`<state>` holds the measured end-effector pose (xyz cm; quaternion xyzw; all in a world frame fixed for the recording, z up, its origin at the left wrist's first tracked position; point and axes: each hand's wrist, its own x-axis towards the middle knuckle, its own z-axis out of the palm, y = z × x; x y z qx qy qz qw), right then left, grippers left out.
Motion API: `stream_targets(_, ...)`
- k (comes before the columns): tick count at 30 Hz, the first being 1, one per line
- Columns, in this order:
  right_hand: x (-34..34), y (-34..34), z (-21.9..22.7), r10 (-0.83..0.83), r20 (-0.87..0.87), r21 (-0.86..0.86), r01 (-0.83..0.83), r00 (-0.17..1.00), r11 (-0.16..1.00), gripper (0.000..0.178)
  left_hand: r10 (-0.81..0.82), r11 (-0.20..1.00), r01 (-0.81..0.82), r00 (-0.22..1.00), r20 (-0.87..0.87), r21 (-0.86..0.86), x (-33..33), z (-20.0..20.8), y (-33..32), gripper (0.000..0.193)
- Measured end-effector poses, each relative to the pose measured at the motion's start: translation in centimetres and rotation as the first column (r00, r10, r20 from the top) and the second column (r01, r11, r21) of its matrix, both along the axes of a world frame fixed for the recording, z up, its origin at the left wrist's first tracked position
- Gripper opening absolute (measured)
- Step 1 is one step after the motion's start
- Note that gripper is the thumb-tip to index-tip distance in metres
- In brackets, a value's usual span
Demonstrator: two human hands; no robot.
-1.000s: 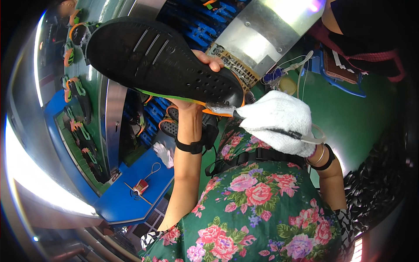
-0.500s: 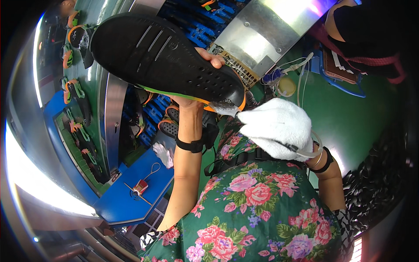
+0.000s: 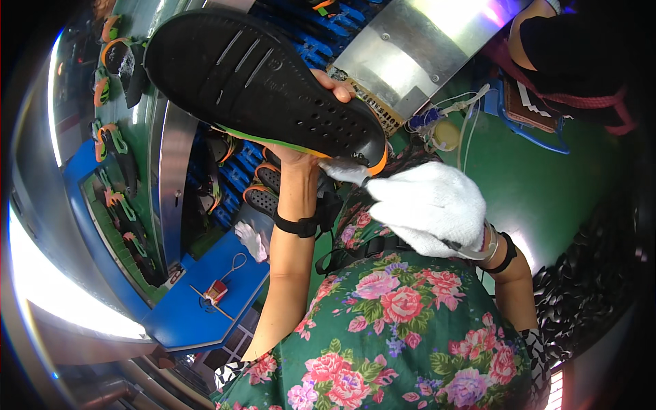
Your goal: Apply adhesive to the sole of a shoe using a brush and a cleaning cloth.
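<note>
A black clog (image 3: 263, 85) is held up with its sole toward me, showing three slots and many small holes, with an orange and green rim. My bare left hand (image 3: 333, 86) grips it from below; fingertips show over the far edge, and the rest is mostly behind the sole. My right hand (image 3: 430, 208), in a white knit glove, is closed on a small tool (image 3: 345, 172) with a flat, pale grey tip. That tip lies at the clog's near rim, by the orange end. Its handle is hidden in the glove.
Several more clogs (image 3: 263, 198) sit behind my left forearm. At left, a blue shelf (image 3: 184, 321) bears a red item and a white glove (image 3: 251, 241). A metal panel (image 3: 396, 61) stands ahead; another person (image 3: 547, 44) is at upper right. Black scraps (image 3: 574, 301) lie at right.
My right hand and the tool have shifted slightly left and down, the tip moving along the clog's near rim. The clog has tilted a little, its orange end lower.
</note>
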<state>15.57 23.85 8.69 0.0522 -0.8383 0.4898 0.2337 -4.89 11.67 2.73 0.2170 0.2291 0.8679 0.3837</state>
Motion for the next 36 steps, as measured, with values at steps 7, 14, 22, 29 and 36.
stream_targets(7,-0.5,0.3,-0.2,-0.022,-0.063,-0.157,0.012,0.998,0.988,0.028,-0.014,0.999,0.014,1.0,-0.028,-0.032,0.1,-0.5,-0.5,0.089)
stream_targets(14,0.4,-0.3,0.3,-0.017,-0.032,-0.071,0.015,0.999,0.997,0.023,-0.085,0.996,0.085,0.996,0.019,-0.007,0.8,0.8,1.3,0.087)
stream_targets(22,0.2,1.8,-0.1,-0.121,-0.05,-0.043,0.119,0.991,0.992,0.025,0.007,1.0,-0.009,0.997,-0.073,-0.02,0.2,-0.8,0.6,0.091)
stream_targets(29,0.2,1.1,-0.3,-0.041,-0.034,-0.19,0.034,0.999,0.981,0.021,-0.008,0.997,0.001,0.996,-0.084,-0.077,0.5,-0.5,0.9,0.084)
stream_targets(36,0.5,1.7,-1.2,-0.123,-0.054,-0.142,0.115,0.991,0.983,0.022,-0.064,0.996,0.062,0.998,-0.018,-0.064,0.4,-0.7,0.4,0.083)
